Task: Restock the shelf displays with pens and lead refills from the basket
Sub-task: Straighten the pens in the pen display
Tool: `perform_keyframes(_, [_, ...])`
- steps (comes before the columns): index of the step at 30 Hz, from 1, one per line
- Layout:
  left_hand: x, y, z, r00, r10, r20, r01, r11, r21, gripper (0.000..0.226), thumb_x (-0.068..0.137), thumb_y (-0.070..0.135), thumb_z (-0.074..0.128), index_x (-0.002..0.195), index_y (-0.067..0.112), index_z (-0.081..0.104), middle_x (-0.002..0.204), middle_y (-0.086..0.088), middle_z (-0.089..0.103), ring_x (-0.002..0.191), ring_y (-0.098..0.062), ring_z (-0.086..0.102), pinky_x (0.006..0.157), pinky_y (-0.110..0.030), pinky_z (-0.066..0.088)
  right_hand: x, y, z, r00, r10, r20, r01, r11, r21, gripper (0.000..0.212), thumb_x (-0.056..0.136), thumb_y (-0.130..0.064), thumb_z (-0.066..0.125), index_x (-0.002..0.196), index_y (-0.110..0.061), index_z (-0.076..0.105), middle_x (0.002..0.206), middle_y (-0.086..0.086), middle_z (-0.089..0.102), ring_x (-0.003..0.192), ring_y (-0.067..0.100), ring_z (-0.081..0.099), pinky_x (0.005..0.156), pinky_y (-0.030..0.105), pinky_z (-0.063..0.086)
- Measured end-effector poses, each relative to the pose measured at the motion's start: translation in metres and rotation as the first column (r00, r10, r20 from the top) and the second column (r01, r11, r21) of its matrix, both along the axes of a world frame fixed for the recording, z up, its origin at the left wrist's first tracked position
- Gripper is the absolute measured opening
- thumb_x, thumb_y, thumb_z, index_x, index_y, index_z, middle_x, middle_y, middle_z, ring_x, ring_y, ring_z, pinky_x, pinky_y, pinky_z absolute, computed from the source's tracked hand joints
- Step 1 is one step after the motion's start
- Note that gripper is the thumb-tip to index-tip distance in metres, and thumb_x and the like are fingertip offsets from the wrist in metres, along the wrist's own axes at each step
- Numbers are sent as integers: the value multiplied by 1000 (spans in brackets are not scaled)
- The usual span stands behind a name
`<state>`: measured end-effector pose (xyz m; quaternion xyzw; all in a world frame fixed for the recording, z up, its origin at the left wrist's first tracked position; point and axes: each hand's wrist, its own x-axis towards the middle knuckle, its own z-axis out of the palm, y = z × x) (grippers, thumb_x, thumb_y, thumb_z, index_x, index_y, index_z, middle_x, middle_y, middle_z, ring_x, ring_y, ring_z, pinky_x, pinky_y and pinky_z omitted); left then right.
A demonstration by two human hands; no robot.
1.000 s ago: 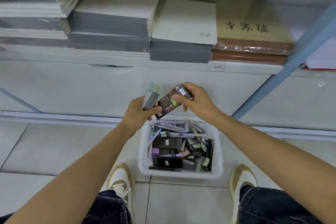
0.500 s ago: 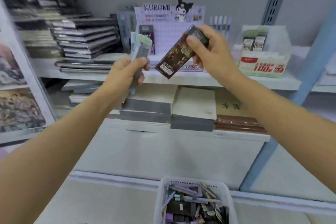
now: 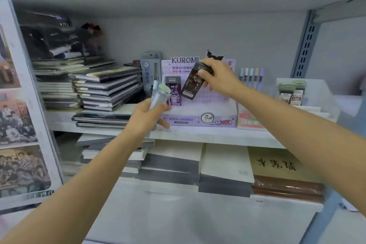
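Dark and glossy, the lead refill pack (image 3: 192,84) hangs tilted just above the purple display box (image 3: 198,121), pinched at its top by my right hand (image 3: 219,79). At that box's left front corner, my left hand (image 3: 147,119) is curled round some pale slim packs (image 3: 158,95) (too blurred to count).

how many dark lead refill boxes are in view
2. One refill box is held in the right hand, over the purple display box; the other refill box stands upright at that display's left end. More could be hidden behind the hand.
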<state>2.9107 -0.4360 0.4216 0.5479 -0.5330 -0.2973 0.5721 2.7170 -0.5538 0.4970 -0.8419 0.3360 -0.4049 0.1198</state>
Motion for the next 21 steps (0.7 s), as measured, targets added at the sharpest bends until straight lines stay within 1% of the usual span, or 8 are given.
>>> perform_keyframes(2, [1,-3,-6,1000,-16,16,16,1000,8,19,96,27,55,112,16,58,106,-1,71,56,-20,65,42,-13,38,6,-5,1,998,14,-57,-15,1000,-4,12,100,-14,48,108,-12,56,93,5,61,67,8,60,50,10,44])
perform_keyframes(4, [2,-6,-10,1000,-10,28,11,1000,-22,20,98,26,54,114,15,58,104,-2,72,57,-23,65,43,-10,39,11,-9,1,990,21,-139,-21,1000,6,15,101,-14,47,110,-7,56,95,5,61,70,10,60,51,12,44])
perform_keyframes(6, [3,-8,-13,999,12,42,-9,999,-50,20,98,25,52,113,14,59,103,-2,72,57,-25,64,44,-10,40,13,-13,1,970,21,-240,-22,1000,0,14,101,-15,47,109,-7,55,94,3,60,70,10,59,55,16,47])
perform_keyframes(8, [2,-10,-14,997,37,68,-33,998,-55,18,98,26,52,111,16,60,101,-1,72,56,-23,64,46,-11,42,12,-15,3,948,-4,-318,-8,999,-37,12,101,-17,46,106,-8,54,94,4,61,69,11,58,62,26,51])
perform_keyframes(10, [1,-10,-14,997,39,60,-35,997,-63,16,98,26,52,109,17,60,99,-1,73,53,-21,62,48,-13,44,11,-18,6,940,-3,-340,-9,999,-32,11,101,-18,46,104,-10,53,95,6,63,71,15,63,66,32,55])
perform_keyframes(14, [1,-9,-14,998,50,45,-47,996,-77,16,98,24,52,109,15,59,94,0,74,50,-18,60,44,-12,40,15,-20,4,943,24,-332,-28,1000,-5,7,101,-17,47,103,-13,52,95,6,63,72,17,65,67,32,57])
perform_keyframes(18, [3,-6,-14,997,64,47,-60,995,-81,16,98,23,51,111,16,58,93,0,74,49,-16,59,42,-10,38,21,-21,8,911,35,-410,-41,999,-4,9,101,-18,44,103,-12,51,95,6,62,67,15,60,62,28,51])
perform_keyframes(21, [5,-3,-14,997,60,44,-57,995,-81,16,98,23,51,110,15,58,92,0,75,48,-16,58,42,-10,37,22,-19,10,890,57,-453,-56,998,16,6,102,-19,45,99,-16,49,92,5,60,67,15,57,61,27,47])
